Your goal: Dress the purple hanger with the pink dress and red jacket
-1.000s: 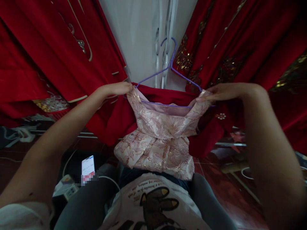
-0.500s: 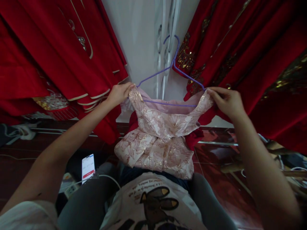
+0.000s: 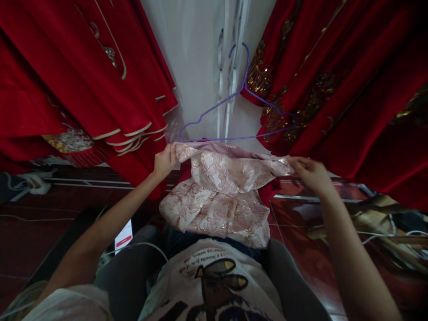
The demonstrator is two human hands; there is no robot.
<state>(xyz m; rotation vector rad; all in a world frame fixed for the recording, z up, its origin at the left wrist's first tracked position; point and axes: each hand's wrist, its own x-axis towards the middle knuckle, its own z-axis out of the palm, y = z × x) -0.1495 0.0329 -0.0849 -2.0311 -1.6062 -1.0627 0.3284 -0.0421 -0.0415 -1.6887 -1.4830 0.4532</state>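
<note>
A pale pink dress [image 3: 230, 174] with gold floral brocade lies across my lap, its top edge stretched between both hands. My left hand [image 3: 164, 161] is closed on one shoulder of the dress, and my right hand [image 3: 309, 174] pinches the opposite shoulder. Just beyond that top edge is a purple wire hanger [image 3: 219, 104], its hook pointing away from me. The hanger's whole outline shows, apart from both hands. Dark red cloth shows behind the dress on both sides.
Red garments with gold trim hang at the left [image 3: 133, 89] and right [image 3: 334, 98]. Pale cabinet doors [image 3: 194, 58] stand ahead. A lit phone [image 3: 123, 236] with a white cable is by my left leg. Wooden pieces and cables [image 3: 394, 227] lie at the right on the reddish floor.
Both hands have come down toward me, pulling the dress's shoulders off the hanger's ends. The neckline has flattened into a nearly straight edge, and the hanger now shows whole.
</note>
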